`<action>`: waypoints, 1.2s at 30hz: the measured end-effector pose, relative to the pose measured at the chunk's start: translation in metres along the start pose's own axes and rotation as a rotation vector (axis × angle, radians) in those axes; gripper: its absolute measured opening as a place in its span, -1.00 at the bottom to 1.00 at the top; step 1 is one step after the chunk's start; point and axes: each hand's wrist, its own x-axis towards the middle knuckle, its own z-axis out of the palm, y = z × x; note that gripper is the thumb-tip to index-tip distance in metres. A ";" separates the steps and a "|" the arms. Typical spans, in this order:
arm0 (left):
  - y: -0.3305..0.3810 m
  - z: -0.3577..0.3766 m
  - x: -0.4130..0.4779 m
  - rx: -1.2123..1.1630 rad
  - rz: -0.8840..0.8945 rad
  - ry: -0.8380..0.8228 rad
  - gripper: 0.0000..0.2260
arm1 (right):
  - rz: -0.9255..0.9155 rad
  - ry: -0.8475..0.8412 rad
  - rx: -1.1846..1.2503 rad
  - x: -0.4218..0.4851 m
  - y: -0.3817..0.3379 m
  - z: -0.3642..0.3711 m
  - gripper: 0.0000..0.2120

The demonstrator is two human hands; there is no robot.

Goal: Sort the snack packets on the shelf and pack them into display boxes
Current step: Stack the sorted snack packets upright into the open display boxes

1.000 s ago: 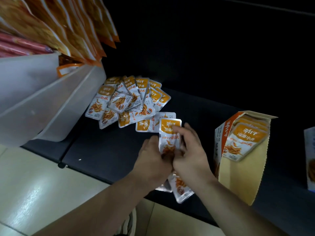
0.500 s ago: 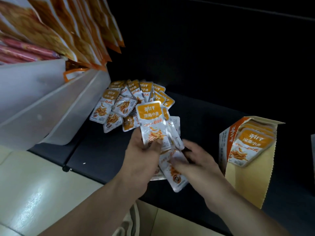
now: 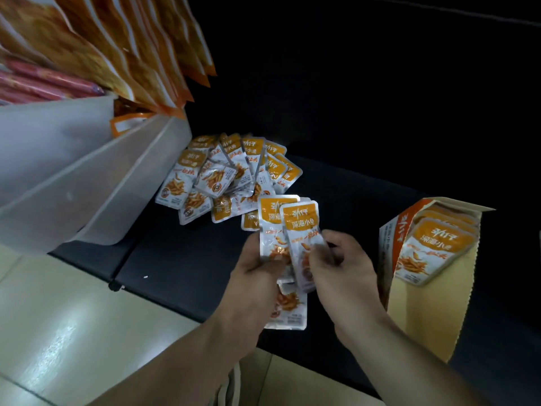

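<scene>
Several small orange-and-silver snack packets [image 3: 228,174] lie in a loose pile on the dark shelf [image 3: 181,259]. My left hand [image 3: 257,273] grips a small upright stack of the same packets [image 3: 275,221] by its lower part. My right hand [image 3: 342,268] pinches the front packet [image 3: 301,221] of that stack at its right edge. More packets hang below the hands [image 3: 289,312]. To the right stands an open cardboard display box [image 3: 424,312] with packets [image 3: 430,247] upright inside it.
A translucent white bin [image 3: 87,183] stands at the left with large orange bags [image 3: 123,54] and red packs [image 3: 44,80] above it. The shelf's front edge runs diagonally over a pale tiled floor [image 3: 58,332]. The back of the shelf is dark.
The left hand's stack has come lower and to the right. The right hand rose from under it to pinch the front packet.
</scene>
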 end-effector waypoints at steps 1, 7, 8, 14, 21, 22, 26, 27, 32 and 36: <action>0.000 0.002 -0.002 -0.022 0.007 -0.012 -0.66 | -0.001 0.007 -0.023 0.002 0.003 0.001 -0.88; 0.000 0.012 -0.010 0.029 0.177 -0.054 -0.75 | -0.008 -0.039 0.043 0.003 0.000 -0.003 -0.77; -0.001 0.012 -0.009 0.067 0.220 -0.063 -0.69 | -0.022 -0.041 0.059 0.002 -0.002 -0.004 -0.70; 0.003 -0.002 -0.005 0.236 0.265 -0.161 -0.49 | -0.097 -0.268 0.032 0.007 -0.016 -0.020 -0.03; 0.013 -0.007 -0.006 0.424 0.205 -0.363 -0.35 | -0.141 -0.361 -0.047 0.012 -0.026 -0.020 -0.18; 0.013 -0.008 -0.005 0.459 0.199 -0.398 -0.32 | -0.137 -0.332 -0.018 0.014 -0.024 -0.021 -0.24; 0.015 -0.013 -0.002 0.556 0.204 -0.427 -0.26 | -0.089 -0.267 0.077 0.021 -0.019 -0.027 -0.46; 0.014 -0.016 0.000 0.571 0.202 -0.421 -0.24 | -0.076 -0.250 0.092 0.023 -0.018 -0.030 -0.49; 0.008 -0.030 0.006 0.620 0.149 -0.288 -0.21 | -0.057 -0.072 0.139 0.030 -0.014 -0.036 -0.55; 0.005 -0.036 0.008 0.415 0.264 0.117 -0.44 | -0.072 0.034 0.049 0.028 -0.014 -0.030 -0.54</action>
